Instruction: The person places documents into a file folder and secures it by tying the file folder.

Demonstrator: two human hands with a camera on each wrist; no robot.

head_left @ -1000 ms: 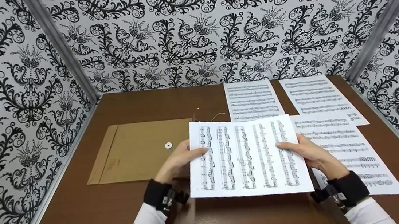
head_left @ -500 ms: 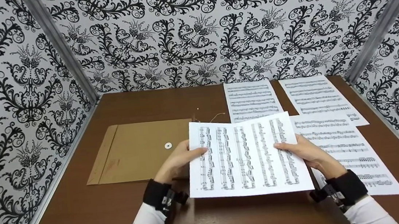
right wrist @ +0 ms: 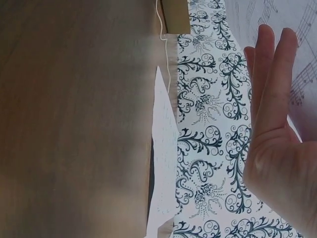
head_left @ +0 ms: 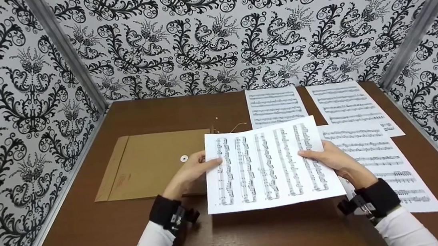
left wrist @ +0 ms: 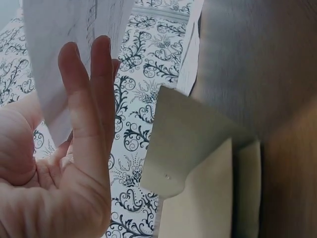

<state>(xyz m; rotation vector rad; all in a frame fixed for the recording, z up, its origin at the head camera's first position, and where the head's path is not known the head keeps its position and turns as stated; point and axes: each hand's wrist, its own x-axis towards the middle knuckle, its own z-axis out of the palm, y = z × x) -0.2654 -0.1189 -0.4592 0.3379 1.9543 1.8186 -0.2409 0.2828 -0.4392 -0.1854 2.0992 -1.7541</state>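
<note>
Both hands hold sheet music (head_left: 271, 166) up over the table, its printed staves running lengthwise away from me. My left hand (head_left: 189, 172) pinches its left edge, thumb on the printed face and the other fingers behind. On the opposite edge my right hand (head_left: 341, 161) grips the same way. In the left wrist view, the fingers (left wrist: 89, 114) extend along the back of the paper. The right wrist view likewise shows fingers (right wrist: 275, 89) behind the sheet. A brown envelope (head_left: 154, 165) with a white button (head_left: 184, 158) lies left of the held paper, partly behind my left hand.
At the right lie more pages: a back page (head_left: 275, 103), a far-right page (head_left: 345, 100) and a nearer page (head_left: 384, 171), partly covered by my right hand and the held paper. A thin string (head_left: 239, 126) trails beside the envelope. Patterned walls (head_left: 203, 40) enclose the table (head_left: 230, 242).
The held sheet music has tilted, with its right side raised and its near edge lifted slightly. Both hands have shifted a little up and left with it. The envelope and other pages stay put.
</note>
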